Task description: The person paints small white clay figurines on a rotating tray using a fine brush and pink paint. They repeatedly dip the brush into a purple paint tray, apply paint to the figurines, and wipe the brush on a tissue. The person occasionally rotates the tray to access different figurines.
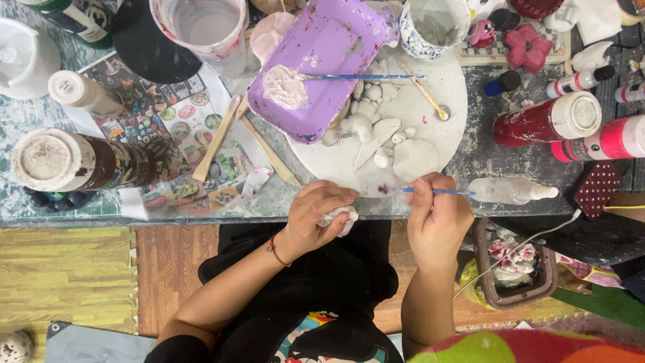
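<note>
My left hand (316, 215) is closed around a small white clay piece (341, 218) at the table's front edge. My right hand (437, 215) grips a thin blue-handled paintbrush (440, 192), its tip touching a purple smear on the round white board (440, 87). Several white clay shapes (376, 128) lie on that board. A purple tray (322, 60) with a blob of pale pink paint rests on the board's left side, and a second blue brush (363, 76) lies across it.
Paint bottles stand left (80, 161) and right (547, 119). A water cup (201, 27) and a speckled cup (433, 27) sit at the back. Wooden sticks (216, 138) lie on a printed sheet. A small white bottle (510, 191) lies by my right hand. A bin (514, 265) sits below.
</note>
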